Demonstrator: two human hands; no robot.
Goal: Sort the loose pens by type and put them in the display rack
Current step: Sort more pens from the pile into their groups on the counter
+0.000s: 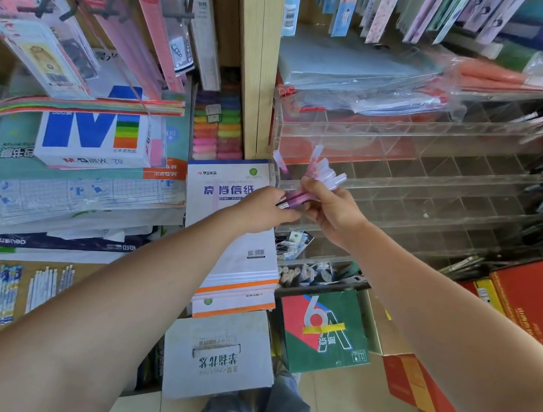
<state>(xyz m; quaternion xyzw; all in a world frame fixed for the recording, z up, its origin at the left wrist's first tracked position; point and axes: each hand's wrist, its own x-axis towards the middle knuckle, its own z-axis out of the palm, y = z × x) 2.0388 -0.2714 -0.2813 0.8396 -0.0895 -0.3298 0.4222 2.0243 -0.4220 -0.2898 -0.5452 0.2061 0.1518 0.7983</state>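
The left hand (260,211) and right hand (333,212) are gripping pink pens (323,173), fingers curled, before the clear rack (437,193) beside stacked paper (75,187).

Pink, white-capped pens (317,174) — clear rack (439,179) — red-and-green box (326,330)

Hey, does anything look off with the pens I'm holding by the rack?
The pink pens are splayed unevenly between the left hand and right hand; one pen leans off to the left, apart from the bunch. Nothing looks spilled or broken.
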